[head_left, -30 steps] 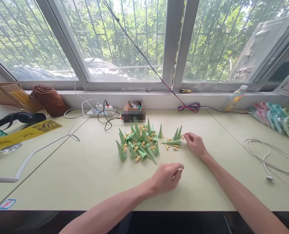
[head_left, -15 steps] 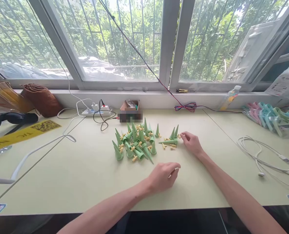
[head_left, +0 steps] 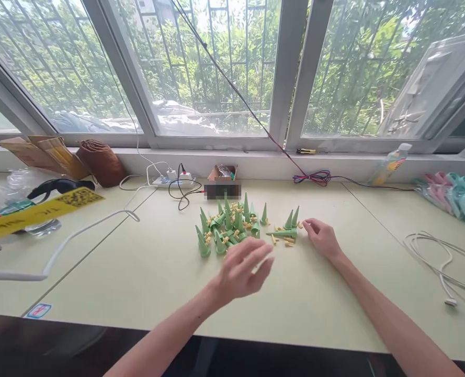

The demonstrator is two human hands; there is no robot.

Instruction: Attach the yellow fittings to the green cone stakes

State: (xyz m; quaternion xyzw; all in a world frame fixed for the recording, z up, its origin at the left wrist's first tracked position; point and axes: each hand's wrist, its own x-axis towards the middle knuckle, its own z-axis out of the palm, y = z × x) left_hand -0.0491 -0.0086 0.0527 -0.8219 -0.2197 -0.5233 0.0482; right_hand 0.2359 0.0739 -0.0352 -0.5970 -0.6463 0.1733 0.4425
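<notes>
Notably, the loosely open left hand (head_left: 245,269), sweeping low, could topple upright green cones (head_left: 264,215); right hand (head_left: 323,239) narrowed at yellow peg (head_left: 300,225), grip unconfirmed.

From here I see a pale green worktop (head_left: 110,283) with green cones (head_left: 219,245) and small yellow pegs (head_left: 207,238) heaped about midway along, a smaller cluster (head_left: 289,222) just right, a power strip (head_left: 161,183) and open box (head_left: 222,191) near the far edge, and a white cable (head_left: 450,302) looped towards the right edge
</notes>
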